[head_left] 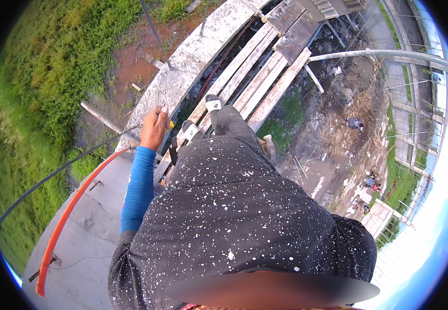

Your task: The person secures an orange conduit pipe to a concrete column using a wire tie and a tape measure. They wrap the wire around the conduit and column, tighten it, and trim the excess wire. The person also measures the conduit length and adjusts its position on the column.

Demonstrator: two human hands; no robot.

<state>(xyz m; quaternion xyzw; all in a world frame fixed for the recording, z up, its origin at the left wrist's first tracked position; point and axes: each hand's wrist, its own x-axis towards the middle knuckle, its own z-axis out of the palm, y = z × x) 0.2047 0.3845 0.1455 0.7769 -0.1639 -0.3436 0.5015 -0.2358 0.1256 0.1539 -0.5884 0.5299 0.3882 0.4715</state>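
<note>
My left hand (155, 128), below a blue sleeve, is closed beside the inner edge of a curved concrete wall top (182, 64). A small yellow thing (171, 125) pokes out past its fingers; most of it is hidden, so its kind does not show. Close to the wrist, a dark rod or cable (58, 170) and an orange pipe (74, 204) rise from the concrete. My right hand is out of sight, with only the dark, white-speckled shirt sleeve on that side showing. Both my feet, in white-strapped sandals (213, 105), stand on wooden planks (247, 67).
The planks have gaps between them, with ground far below on the right. Steel rods (155, 33) stick up from the wall. A pale pole (379, 53) crosses at right. Other people (355, 123) are down on the dirt. Grass and muddy water lie left.
</note>
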